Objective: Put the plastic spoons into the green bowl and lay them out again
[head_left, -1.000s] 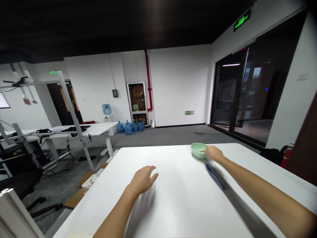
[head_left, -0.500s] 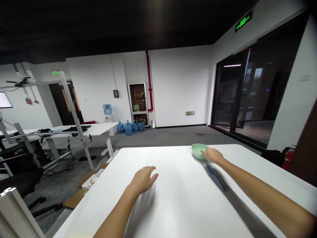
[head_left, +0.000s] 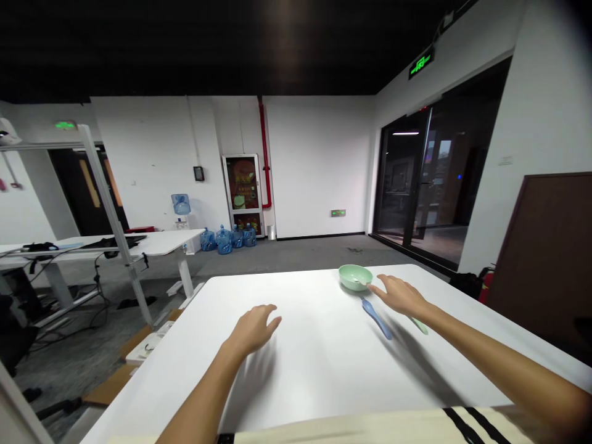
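Observation:
On the white table (head_left: 296,376) stands a mint-green bowl (head_left: 355,277) with a pale spoon (head_left: 359,282) resting in it. My right hand (head_left: 400,296) is open, its fingertips just beside the bowl's near rim. Below those fingers lies a blue plastic utensil (head_left: 377,319), slanting across the tabletop. A small pale green utensil (head_left: 419,325) lies by my right wrist, partly hidden by the forearm. My left hand (head_left: 253,330) hovers low over the tabletop with curled fingers, holding nothing and touching no object.
A striped beige cloth (head_left: 370,427) crosses the bottom of the view at the table's near edge. A brown panel (head_left: 546,259) and fire extinguisher (head_left: 485,285) stand right. White desks (head_left: 129,243) and a metal post (head_left: 115,216) are left; water jugs (head_left: 224,240) stand at the back.
My right hand has drawn back from the bowl and opened wider, uncovering more of the blue utensil. The whole scene has shifted left in view, and striped cloth has entered at the bottom.

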The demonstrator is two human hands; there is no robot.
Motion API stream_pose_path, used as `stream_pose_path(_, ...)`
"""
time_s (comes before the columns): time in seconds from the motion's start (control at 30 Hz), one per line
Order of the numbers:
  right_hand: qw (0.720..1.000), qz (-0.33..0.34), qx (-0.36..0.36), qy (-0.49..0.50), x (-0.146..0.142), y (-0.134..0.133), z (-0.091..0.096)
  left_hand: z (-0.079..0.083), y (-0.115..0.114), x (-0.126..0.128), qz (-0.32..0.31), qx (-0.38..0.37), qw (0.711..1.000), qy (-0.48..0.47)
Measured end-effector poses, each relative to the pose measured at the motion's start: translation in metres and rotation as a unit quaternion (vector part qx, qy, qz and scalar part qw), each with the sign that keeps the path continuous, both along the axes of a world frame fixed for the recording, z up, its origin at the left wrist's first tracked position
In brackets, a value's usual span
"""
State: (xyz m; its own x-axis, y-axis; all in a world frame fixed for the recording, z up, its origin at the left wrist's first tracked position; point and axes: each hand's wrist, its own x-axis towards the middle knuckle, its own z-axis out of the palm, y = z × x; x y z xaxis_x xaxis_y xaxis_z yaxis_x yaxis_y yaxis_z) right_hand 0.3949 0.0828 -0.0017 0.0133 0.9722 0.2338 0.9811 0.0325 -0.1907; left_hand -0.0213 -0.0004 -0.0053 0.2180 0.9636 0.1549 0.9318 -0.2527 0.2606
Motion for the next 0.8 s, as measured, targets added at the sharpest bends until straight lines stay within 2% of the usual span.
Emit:
stream_pose_path(0.17,1.000,0.019,0.002,0.011,0.006,-0.026,-0.011,0.002,-0.002,0.001,0.000,0.001,1.000,0.003)
stream_pose_path(0.43,0.999,0.025,-0.009,0.024,0.011,-0.032,-0.039,0.002,-0.003,0.003,0.011,-0.007,1.000,0.001)
stream_pose_path(0.8,0.999,0.028,-0.011,0.026,0.014,-0.035,-0.037,0.007,-0.005,0.008,0.012,-0.017,1.000,0.007)
